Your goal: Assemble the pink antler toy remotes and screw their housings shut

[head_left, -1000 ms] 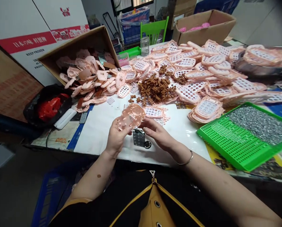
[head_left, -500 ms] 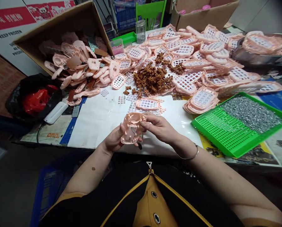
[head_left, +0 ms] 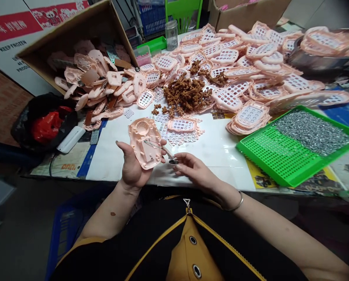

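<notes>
Head view, looking down at a cluttered work table. Your right hand (head_left: 196, 171) has thumb and fingertips pinched together on the dark end of a slender metal pin (head_left: 159, 150); its exact kind is too small to tell. The pin's far end lies across a pink moulded plastic casing (head_left: 142, 144), which sits on the open palm of your left hand (head_left: 131, 169), held above the table, with the fingers spread apart beneath it and the thumb curving out to the left. A metal bangle (head_left: 235, 205) circles your right wrist. Just beyond the casing, small pink-and-white keypad pieces (head_left: 177, 136) lie scattered on a white sheet (head_left: 118, 164), beside a pink perforated frame (head_left: 181, 125). Farther out, a heap of brown moulded runners (head_left: 186, 95) rests among piled pink frames (head_left: 235, 66). To the right, a green perforated tray (head_left: 264, 156) holds small silvery metal parts (head_left: 311, 132). To the left, a tipped cardboard box (head_left: 75, 35) spills pink parts, near a black bag (head_left: 25, 130) with red plastic (head_left: 44, 130) inside it.
</notes>
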`<state>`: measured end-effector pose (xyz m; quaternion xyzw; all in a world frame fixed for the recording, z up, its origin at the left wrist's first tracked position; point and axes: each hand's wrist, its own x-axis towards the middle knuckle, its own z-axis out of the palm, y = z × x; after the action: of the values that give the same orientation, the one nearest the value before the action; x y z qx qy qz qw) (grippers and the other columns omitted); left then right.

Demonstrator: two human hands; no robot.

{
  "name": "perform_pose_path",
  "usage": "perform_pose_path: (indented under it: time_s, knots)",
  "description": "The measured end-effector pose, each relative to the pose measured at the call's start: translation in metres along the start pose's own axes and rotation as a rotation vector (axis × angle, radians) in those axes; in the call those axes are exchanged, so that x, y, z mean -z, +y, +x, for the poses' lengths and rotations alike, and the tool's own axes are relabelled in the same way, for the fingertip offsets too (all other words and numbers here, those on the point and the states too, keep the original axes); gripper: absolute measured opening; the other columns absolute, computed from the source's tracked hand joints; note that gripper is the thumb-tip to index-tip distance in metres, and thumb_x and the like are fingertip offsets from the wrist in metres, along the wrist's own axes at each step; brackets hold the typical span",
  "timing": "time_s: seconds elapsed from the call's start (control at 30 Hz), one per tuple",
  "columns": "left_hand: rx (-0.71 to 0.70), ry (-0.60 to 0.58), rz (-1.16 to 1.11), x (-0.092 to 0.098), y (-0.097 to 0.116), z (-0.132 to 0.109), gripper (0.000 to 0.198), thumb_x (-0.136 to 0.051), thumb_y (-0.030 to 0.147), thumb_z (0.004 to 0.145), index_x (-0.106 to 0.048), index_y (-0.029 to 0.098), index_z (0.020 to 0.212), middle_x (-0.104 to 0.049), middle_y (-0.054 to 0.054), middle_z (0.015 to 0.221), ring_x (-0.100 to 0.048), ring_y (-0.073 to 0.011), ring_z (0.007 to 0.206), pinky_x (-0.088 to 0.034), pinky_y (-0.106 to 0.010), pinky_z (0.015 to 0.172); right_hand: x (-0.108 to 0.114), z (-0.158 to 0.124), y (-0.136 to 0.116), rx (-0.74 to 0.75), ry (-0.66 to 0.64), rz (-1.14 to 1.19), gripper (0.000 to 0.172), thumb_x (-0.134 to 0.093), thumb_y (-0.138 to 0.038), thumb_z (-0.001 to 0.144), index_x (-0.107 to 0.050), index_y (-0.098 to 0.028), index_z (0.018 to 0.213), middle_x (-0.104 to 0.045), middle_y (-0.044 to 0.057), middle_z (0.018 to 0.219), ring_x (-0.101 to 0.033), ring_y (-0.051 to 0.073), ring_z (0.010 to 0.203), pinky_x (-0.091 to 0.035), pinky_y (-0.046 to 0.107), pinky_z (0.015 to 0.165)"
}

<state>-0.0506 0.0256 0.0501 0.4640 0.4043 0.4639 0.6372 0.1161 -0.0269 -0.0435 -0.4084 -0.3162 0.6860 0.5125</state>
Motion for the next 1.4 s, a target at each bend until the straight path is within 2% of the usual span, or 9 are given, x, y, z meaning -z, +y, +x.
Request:
perform_pose_path:
  time_s: [0.07, 0.17, 0.47, 0.7, 0.83, 0.97, 1.17, 1.3, 1.4]
  knots:
    - [-0.012, 0.035, 0.021, -0.005, 0.002, 0.000, 0.094, -0.018, 0.094, 0.072, -0.056, 0.023, 0.121, -0.067, -0.011, 0.093, -0.067, -0.0305, 0.088, -0.055, -0.038, 0.060, -0.005, 0.001, -0.001, 0.002, -0.051, 0.023, 0.048, -0.085, -0.037, 0.066, -0.061, -0.023, 0.105, -0.067, 0.000, 0.093, -0.064, 0.014, 0.081, -0.054, 0.032, 0.076]
    - [-0.038, 0.022, -0.006, -0.005, -0.001, -0.001, 0.090, -0.019, 0.091, 0.076, -0.055, 0.024, 0.123, -0.067, -0.011, 0.095, -0.067, -0.0286, 0.085, -0.055, -0.037, 0.060, -0.011, 0.003, -0.006, 0.005, -0.026, 0.069, 0.046, -0.086, -0.040, 0.064, -0.061, -0.022, 0.098, -0.067, -0.002, 0.082, -0.065, 0.012, 0.073, -0.054, 0.030, 0.073]
    - [-0.095, 0.013, 0.089, 0.012, -0.015, -0.008, 0.080, -0.048, 0.088, 0.069, -0.063, 0.023, 0.112, -0.070, -0.010, 0.099, -0.066, -0.0231, 0.075, -0.055, -0.035, 0.062, 0.005, -0.005, -0.020, 0.073, 0.102, 0.047, 0.043, -0.086, -0.044, 0.062, -0.062, -0.021, 0.090, -0.064, -0.004, 0.069, -0.062, 0.011, 0.060, -0.052, 0.027, 0.061]
    - [-0.177, 0.011, 0.183, 0.018, -0.029, -0.010, 0.078, -0.054, 0.083, 0.072, -0.060, 0.024, 0.123, -0.070, -0.008, 0.106, -0.065, -0.0301, 0.107, -0.050, -0.043, 0.097, 0.005, -0.010, -0.014, -0.103, 0.010, 0.098, 0.043, -0.086, -0.039, 0.064, -0.064, -0.020, 0.095, -0.067, 0.001, 0.091, -0.066, 0.014, 0.074, -0.056, 0.030, 0.066]
    - [-0.224, 0.020, 0.165, 0.018, -0.034, -0.010, 0.070, -0.051, 0.079, 0.077, -0.060, 0.026, 0.122, -0.069, -0.007, 0.102, -0.065, -0.0276, 0.104, -0.051, -0.040, 0.094, 0.000, -0.011, -0.015, -0.167, -0.014, 0.241, 0.048, -0.084, -0.041, 0.068, -0.061, -0.020, 0.104, -0.070, 0.002, 0.087, -0.070, 0.014, 0.073, -0.057, 0.029, 0.069]
    - [-0.249, 0.060, 0.172, 0.012, -0.035, -0.009, 0.079, -0.050, 0.083, 0.074, -0.058, 0.024, 0.127, -0.066, -0.010, 0.104, -0.065, -0.0300, 0.104, -0.055, -0.040, 0.086, -0.005, -0.010, -0.012, -0.206, 0.067, 0.330, 0.035, -0.077, -0.032, 0.076, -0.056, -0.020, 0.102, -0.072, 0.004, 0.084, -0.071, 0.015, 0.071, -0.058, 0.028, 0.069]
    - [-0.249, 0.119, 0.181, 0.003, -0.031, -0.005, 0.084, -0.047, 0.084, 0.075, -0.049, 0.027, 0.137, -0.066, -0.010, 0.108, -0.064, -0.0292, 0.108, -0.056, -0.039, 0.086, -0.008, 0.000, -0.006, -0.086, 0.167, 0.365, 0.055, -0.082, -0.006, 0.059, -0.052, -0.020, 0.103, -0.071, 0.001, 0.086, -0.072, 0.017, 0.076, -0.058, 0.031, 0.074]
    - [-0.301, 0.146, 0.190, -0.003, -0.028, -0.003, 0.082, -0.045, 0.084, 0.075, -0.052, 0.028, 0.134, -0.066, -0.008, 0.110, -0.063, -0.0283, 0.110, -0.054, -0.039, 0.092, -0.002, 0.018, 0.002, 0.022, 0.213, 0.404, 0.061, -0.087, -0.014, 0.059, -0.052, -0.023, 0.107, -0.070, -0.005, 0.082, -0.069, 0.012, 0.072, -0.053, 0.027, 0.073]
    - [-0.305, 0.145, 0.223, -0.002, -0.028, -0.004, 0.084, -0.045, 0.087, 0.073, -0.053, 0.027, 0.132, -0.066, -0.009, 0.114, -0.061, -0.0299, 0.117, -0.053, -0.040, 0.096, -0.004, 0.033, 0.007, 0.010, 0.206, 0.452, 0.054, -0.085, -0.027, 0.066, -0.051, -0.024, 0.107, -0.071, -0.004, 0.083, -0.069, 0.014, 0.078, -0.052, 0.028, 0.075]
